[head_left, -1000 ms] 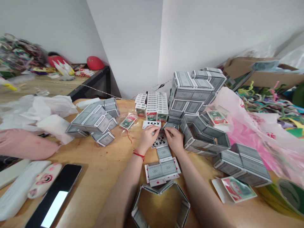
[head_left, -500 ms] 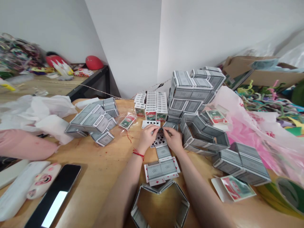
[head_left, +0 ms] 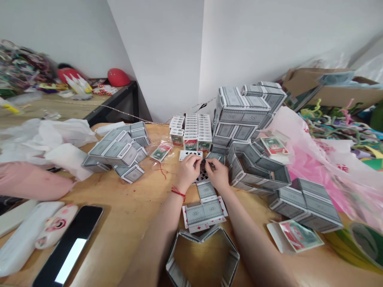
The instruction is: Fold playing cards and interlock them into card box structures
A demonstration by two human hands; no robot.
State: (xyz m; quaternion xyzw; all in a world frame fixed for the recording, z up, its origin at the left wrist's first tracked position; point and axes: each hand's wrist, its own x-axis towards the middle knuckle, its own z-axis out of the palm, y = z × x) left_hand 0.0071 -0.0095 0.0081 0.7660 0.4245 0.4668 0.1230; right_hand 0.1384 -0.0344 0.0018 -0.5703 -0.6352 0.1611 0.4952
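My left hand [head_left: 188, 171] and my right hand [head_left: 218, 173] meet at the middle of the wooden table [head_left: 125, 215], fingers pinched together on a playing card [head_left: 204, 174] that lies face up between them. A red string circles my left wrist. Just nearer to me lies a flat folded piece of grey-backed cards [head_left: 205, 211], and below it a hexagonal ring of cards [head_left: 203, 257]. Another face-up card [head_left: 190, 154] lies just beyond my left hand.
Stacks of boxed card decks [head_left: 191, 133] and grey card-built blocks [head_left: 245, 115] stand behind my hands, with more blocks at left [head_left: 118, 151] and right [head_left: 305, 205]. A phone [head_left: 70, 247], white plastic bags [head_left: 44, 139], a pink bag [head_left: 314, 159] and a card box [head_left: 299, 235] surround them.
Both hands have shifted slightly away from me and closer together over the face-up card. Little else has moved.
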